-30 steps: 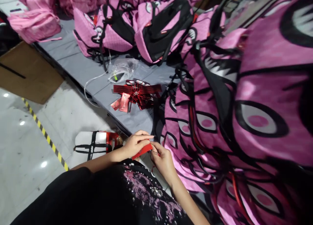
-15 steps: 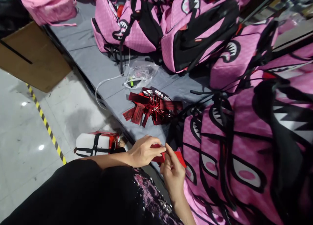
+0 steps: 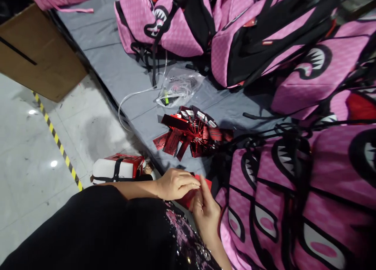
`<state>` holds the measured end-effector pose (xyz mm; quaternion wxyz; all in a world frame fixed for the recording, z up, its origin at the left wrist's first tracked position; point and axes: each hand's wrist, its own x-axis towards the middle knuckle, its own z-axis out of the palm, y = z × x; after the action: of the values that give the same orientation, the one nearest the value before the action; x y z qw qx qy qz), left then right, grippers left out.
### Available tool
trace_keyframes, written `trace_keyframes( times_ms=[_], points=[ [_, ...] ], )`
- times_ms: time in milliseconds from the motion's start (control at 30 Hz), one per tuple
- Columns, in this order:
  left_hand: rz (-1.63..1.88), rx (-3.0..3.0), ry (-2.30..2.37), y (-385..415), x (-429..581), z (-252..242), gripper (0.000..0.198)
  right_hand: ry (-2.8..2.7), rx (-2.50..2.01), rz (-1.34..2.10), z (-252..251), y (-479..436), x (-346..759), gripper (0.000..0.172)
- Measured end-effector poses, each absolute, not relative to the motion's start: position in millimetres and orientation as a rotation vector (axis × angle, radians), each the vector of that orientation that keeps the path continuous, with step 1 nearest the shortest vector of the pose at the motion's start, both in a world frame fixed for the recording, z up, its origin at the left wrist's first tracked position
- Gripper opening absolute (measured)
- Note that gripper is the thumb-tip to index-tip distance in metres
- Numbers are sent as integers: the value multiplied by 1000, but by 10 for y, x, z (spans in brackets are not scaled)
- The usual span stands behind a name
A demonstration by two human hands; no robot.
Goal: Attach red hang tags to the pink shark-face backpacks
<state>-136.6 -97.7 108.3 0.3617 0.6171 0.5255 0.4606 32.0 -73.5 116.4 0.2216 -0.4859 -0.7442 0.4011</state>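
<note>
My left hand (image 3: pixel 176 183) and my right hand (image 3: pixel 207 209) meet fingertip to fingertip in front of my body. Both are closed in a pinch on a red tag (image 3: pixel 185 201), which shows below and behind the fingers; what the fingertips themselves grip is too small to see. Just beyond them on the grey-covered table (image 3: pixel 102 46) lies a fanned bunch of dark red hang tags (image 3: pixel 176 138) with red strings gathered at the middle. Close by my right hand stand several pink backpacks (image 3: pixel 270 211) with shark-mouth and eye prints.
A clear plastic bag (image 3: pixel 182 87) of thin fasteners lies beyond the tags. More pink and black backpacks (image 3: pixel 188 37) line the table's far side. Left, on the floor, are a cardboard box (image 3: pixel 44 54), yellow-black tape (image 3: pixel 57 140) and a white-and-red item with black straps (image 3: pixel 107 169).
My view has shifted, so the table's bags sit larger and farther right. The red tag has turned between my hands, with less of it sticking out past my right hand.
</note>
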Motion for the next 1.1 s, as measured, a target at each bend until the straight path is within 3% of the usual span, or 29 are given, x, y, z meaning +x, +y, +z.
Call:
trace_keyframes(
  times_ms=[133,233,300,367,500,733,900,1100],
  points=[
    [1256,1545,1340,-987,-1497,949,34,-1983,-1482,1383,1122,-630,247,35],
    [1224,1429,1688,-926,-1772,559,38,-1892,-1651,1420,1067,-565,234,40],
    [870,1460,2046,-857,-2014,179,52,-1869,-1732,1474,1022,-550,255,44],
    [386,1614,2103,-828,-2239,-197,63,-1908,-1749,1520,975,-558,297,45],
    [207,1705,2031,-1054,-2532,-599,64,-2042,-1729,1462,889,-590,418,44],
    [181,1589,2166,-1236,-2603,-438,42,-2087,-1710,1402,781,-622,491,42],
    [145,1280,2414,-729,-2431,-406,61,-2051,-1708,1457,808,-667,421,42],
    [69,1039,2462,-544,-2415,-352,49,-1868,-1739,1453,955,-713,490,42]
  ],
)
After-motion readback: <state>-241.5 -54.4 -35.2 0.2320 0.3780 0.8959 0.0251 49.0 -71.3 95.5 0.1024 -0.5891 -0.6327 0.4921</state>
